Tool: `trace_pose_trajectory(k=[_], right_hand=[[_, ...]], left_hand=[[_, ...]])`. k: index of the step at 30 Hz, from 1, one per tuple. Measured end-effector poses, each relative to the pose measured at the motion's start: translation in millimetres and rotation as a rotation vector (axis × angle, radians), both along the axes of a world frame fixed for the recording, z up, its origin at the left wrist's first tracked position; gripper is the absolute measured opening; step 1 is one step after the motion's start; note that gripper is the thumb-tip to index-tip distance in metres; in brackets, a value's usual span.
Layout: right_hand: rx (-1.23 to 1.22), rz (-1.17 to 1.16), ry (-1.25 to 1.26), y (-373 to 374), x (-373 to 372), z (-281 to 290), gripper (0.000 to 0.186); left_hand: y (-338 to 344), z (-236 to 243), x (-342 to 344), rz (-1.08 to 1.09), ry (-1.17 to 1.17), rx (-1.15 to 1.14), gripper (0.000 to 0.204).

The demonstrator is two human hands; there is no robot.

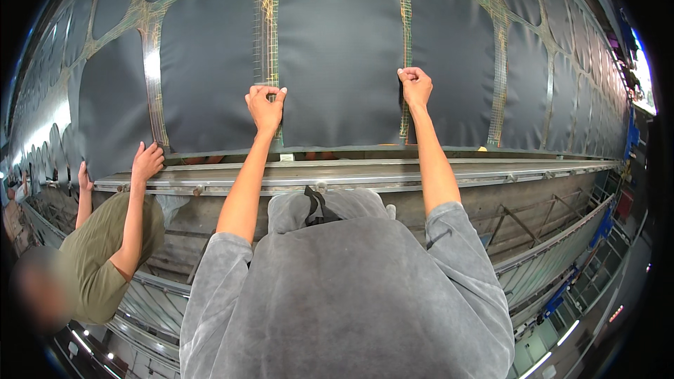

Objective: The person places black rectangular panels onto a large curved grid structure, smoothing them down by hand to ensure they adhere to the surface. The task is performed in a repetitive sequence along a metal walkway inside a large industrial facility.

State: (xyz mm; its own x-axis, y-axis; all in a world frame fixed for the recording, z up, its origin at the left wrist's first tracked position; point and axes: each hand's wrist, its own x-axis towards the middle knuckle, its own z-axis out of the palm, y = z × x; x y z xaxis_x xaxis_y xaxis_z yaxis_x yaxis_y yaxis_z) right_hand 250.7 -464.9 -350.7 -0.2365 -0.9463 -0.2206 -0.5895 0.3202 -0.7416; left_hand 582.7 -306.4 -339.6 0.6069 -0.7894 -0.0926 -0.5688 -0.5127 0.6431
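Leftmost, a co-worker point(105, 267) in olive has both hands at the near edge of a dark panel point(116, 98). Next along, a neighbouring panel point(207, 63) lies flat, no hand on it. Wearer's left hand point(265, 109): fingers bent, thumb close to them, at the left edge of the central panel point(340, 49); cannot tell whether the edge is gripped. This panel lies straight ahead of the wearer on the gridded bench point(265, 28). Right hand point(415, 86): thumb and fingertips closed in a pinch on its right edge. Judgement: near-opposite holds suit keeping a limp sheet square and unwrinkled. Clearance: left gap wider than the right one, where a right-hand panel point(453, 49) sits close. Near edge borders a metal rail point(351, 179); little bench shows there.
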Motion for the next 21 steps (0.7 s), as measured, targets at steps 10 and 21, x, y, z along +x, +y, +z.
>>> trace_pose_trajectory(k=[10, 21], right_hand=[[-0.002, 0.028, -0.02, -1, 3, 5, 0.016], [0.012, 0.021, -0.011, 0, 4, 8, 0.016]], left_hand=[[0, -3, 3, -0.007, 0.0, 0.009, 0.022], [-1, -1, 6, -0.004, 0.007, 0.018, 0.022]])
